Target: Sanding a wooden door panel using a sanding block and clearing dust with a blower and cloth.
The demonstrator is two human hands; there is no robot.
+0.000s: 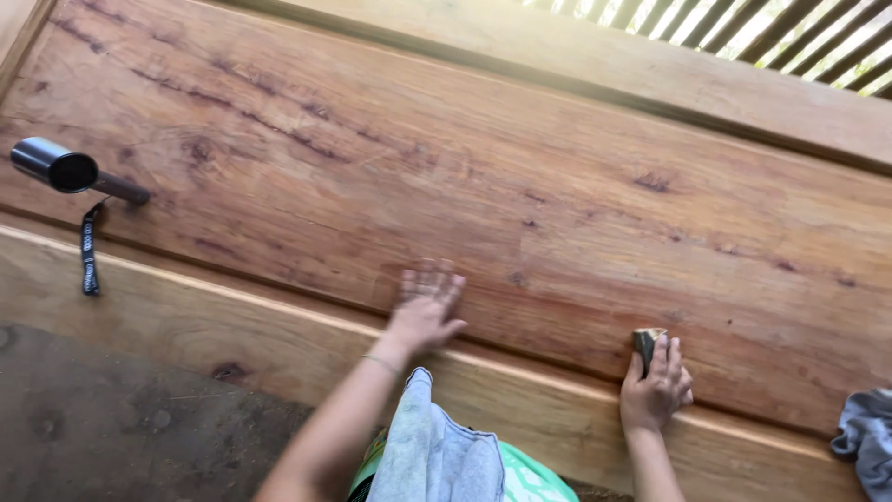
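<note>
A large reddish-brown wooden panel [390,158] with dark grain streaks fills the view. My left hand [426,305] lies flat on it near its lower edge, fingers spread and blurred. My right hand [657,383] presses a small folded piece of sandpaper [646,339] against the panel, just above the raised light-wood border [232,316]. Only the sandpaper's top end shows past my fingers.
A dark metal flashlight [65,169] with a blue wrist strap [89,249] lies on the panel at far left. A grey cloth [869,442] sits at the right edge. Slatted wood [790,33] runs across the top right. A dirt floor [102,418] shows at lower left.
</note>
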